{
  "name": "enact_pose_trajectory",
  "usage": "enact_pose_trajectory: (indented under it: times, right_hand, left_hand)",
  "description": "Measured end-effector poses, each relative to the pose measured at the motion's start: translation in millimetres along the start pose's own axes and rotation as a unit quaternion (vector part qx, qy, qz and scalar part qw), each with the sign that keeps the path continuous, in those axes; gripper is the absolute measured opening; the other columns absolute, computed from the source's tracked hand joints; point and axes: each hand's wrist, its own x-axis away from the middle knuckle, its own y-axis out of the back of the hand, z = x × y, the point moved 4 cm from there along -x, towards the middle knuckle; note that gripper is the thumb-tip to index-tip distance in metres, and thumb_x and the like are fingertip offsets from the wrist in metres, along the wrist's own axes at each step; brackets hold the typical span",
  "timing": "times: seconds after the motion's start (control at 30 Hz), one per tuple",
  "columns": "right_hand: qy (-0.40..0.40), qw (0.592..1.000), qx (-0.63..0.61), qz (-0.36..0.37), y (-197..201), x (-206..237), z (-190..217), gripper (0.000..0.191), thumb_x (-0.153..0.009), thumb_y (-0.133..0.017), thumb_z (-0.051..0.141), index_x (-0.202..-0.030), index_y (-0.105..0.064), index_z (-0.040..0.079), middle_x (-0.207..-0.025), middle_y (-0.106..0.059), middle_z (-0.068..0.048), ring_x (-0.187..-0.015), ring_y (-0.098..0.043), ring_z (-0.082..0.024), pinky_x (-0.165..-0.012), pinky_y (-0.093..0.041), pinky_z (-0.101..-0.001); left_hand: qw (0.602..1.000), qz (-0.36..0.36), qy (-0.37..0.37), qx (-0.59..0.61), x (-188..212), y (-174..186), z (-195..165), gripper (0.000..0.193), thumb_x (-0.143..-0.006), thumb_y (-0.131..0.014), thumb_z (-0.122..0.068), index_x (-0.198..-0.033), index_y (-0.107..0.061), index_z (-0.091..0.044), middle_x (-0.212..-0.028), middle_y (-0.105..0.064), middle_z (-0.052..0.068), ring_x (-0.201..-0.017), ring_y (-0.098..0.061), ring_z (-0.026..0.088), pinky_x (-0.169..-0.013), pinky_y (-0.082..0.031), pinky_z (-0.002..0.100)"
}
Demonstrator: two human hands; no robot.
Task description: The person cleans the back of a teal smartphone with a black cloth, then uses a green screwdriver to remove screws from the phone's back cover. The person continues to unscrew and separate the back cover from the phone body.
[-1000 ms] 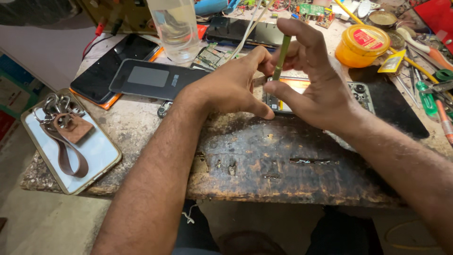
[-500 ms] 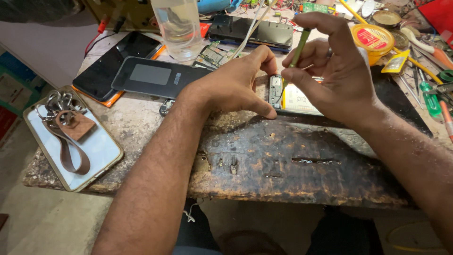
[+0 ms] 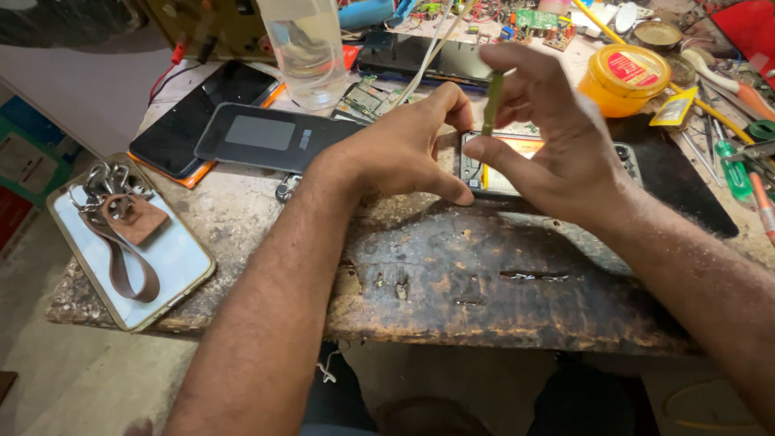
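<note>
Green and thin, a short stick-like tool [image 3: 492, 103] is standing nearly upright in the right hand [image 3: 557, 145], which is pinching it between the thumb and the curled fingertips above the workbench. Just to its left, the left hand [image 3: 404, 149] is lying knuckles-up with its fingers closed loosely, the thumb and forefinger pressing down on the near left corner of an opened phone with its inner parts exposed [image 3: 517, 165]. That phone is lying flat under both hands, partly hidden by them, resting on a black mat [image 3: 686, 194] at the far edge of the worn, scorched wooden bench top [image 3: 484, 282].

Left of the left hand, a dark grey phone lying face down [image 3: 266, 137] is overlapping a black phone with an orange edge [image 3: 202, 117]. Behind them, a clear plastic bottle [image 3: 303, 48] is standing upright, with a green circuit board [image 3: 367, 97] just beside its base. A white cable [image 3: 428, 52] is running from the far clutter toward the left hand. Further back, another dark phone [image 3: 420, 56] is lying flat.

To the right of the right hand, a round yellow tub with a red label [image 3: 630, 79] is sitting near several screwdrivers with green and orange handles [image 3: 739, 169]. At the near left corner of the bench, a pale phone in a gold-rimmed case [image 3: 133, 242] is carrying a brown leather strap with metal keyrings [image 3: 121, 226] on top.
</note>
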Motion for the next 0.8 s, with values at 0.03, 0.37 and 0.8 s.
enact_pose_trajectory:
  times: [0.03, 0.37, 0.8]
  right_hand:
    - [-0.036, 0.999, 0.029, -0.017, 2, 0, -3, 0.064, -0.098, -0.071, 0.002, -0.15, -0.035, 0.014, -0.096, -0.061, -0.013, -0.098, -0.065, -0.018, -0.093, -0.053, -0.0322]
    - [-0.073, 0.997, -0.009, -0.029, 8, -3, 0, 0.061, -0.101, -0.064, 0.002, -0.152, -0.032, 0.014, -0.103, -0.068, -0.011, -0.103, -0.07, -0.016, -0.095, -0.057, -0.0314]
    - [-0.021, 0.999, 0.031, -0.016, 8, 1, -5, 0.072, -0.099, -0.07, -0.002, -0.154, -0.026, 0.013, -0.108, -0.063, -0.011, -0.108, -0.066, -0.017, -0.098, -0.055, -0.0354]
  left_hand:
    - [1.0, -0.001, 0.007, -0.001, 0, 0, 0, 0.073, -0.059, -0.096, -0.023, -0.115, -0.05, -0.012, -0.105, -0.066, 0.005, -0.085, -0.065, 0.02, -0.073, -0.054, 0.037]
    - [0.999, -0.011, -0.036, -0.009, -2, 0, 5, 0.076, -0.06, -0.099, -0.023, -0.117, -0.05, -0.011, -0.111, -0.067, 0.004, -0.092, -0.065, 0.016, -0.078, -0.055, 0.035]
    - [0.999, 0.007, 0.032, -0.016, -2, -1, 3, 0.076, -0.059, -0.095, -0.025, -0.118, -0.049, -0.013, -0.098, -0.066, 0.004, -0.08, -0.065, 0.016, -0.071, -0.055, 0.035]
